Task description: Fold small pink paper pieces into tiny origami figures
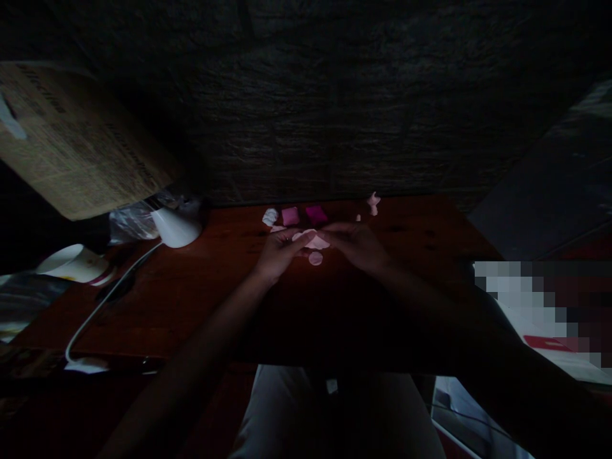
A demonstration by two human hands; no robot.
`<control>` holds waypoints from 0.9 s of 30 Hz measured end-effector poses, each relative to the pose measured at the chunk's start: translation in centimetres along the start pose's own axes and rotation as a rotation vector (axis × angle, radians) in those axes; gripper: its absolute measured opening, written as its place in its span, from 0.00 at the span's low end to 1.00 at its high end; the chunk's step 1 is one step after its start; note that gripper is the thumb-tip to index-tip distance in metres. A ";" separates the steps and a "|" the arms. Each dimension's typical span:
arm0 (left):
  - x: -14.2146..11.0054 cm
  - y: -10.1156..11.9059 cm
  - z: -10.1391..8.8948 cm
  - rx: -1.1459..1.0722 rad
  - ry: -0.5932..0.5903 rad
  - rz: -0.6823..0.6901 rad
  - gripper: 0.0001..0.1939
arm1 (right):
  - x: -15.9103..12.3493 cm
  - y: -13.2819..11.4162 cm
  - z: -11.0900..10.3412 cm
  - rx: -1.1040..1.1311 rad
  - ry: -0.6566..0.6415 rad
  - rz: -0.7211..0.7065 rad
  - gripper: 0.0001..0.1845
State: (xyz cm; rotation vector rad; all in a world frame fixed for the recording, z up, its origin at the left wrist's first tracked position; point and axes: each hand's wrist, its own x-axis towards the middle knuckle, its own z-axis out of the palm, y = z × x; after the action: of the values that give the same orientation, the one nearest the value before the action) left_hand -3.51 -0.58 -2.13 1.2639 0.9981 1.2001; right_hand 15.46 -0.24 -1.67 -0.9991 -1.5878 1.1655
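A flattened piece of pale pink modelling clay (pixel 313 240) is pinched between my left hand (pixel 282 250) and my right hand (pixel 356 242), above the wooden table. Just below it lies a small round pink disc (pixel 315 258). Behind my hands sit a white crumpled lump (pixel 270 217), a pink square block (pixel 290 215) and a magenta square block (pixel 316 214). Farther right stands a small pale pink shaped figure (pixel 373 203), with a tiny pink bit (pixel 358 218) beside it. The dim light hides the finer detail of my fingers.
A white cone-shaped object (pixel 176 228) with a white cable (pixel 115 293) stands on the table's left. Nearby are a paper cup (pixel 74 263), a clear plastic bag (pixel 127 223) and a printed brown paper bag (pixel 81 140). A dark brick-patterned wall (pixel 325 115) rises behind the table (pixel 201 306).
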 end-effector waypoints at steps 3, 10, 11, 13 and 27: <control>0.2 0.1 0.0 -0.035 0.018 -0.021 0.22 | 0.2 0.2 -0.1 -0.022 -0.001 -0.013 0.11; 0.0 0.1 0.1 -0.004 0.014 -0.001 0.22 | 0.3 0.6 0.2 0.080 0.002 -0.048 0.16; 0.0 0.1 0.1 -0.003 0.002 0.001 0.22 | 0.2 0.6 0.2 0.091 -0.003 -0.041 0.16; 0.0 0.1 0.2 -0.002 -0.018 0.003 0.22 | 0.2 0.6 0.2 0.084 -0.002 -0.028 0.15; 0.0 -0.1 0.1 0.076 0.048 0.070 0.21 | 0.1 0.3 0.3 0.118 -0.031 0.000 0.16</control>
State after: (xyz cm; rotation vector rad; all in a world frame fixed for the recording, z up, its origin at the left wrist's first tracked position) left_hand -3.43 -0.59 -2.22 1.3445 1.0502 1.2621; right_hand 15.14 -0.12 -1.94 -0.9083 -1.5240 1.2657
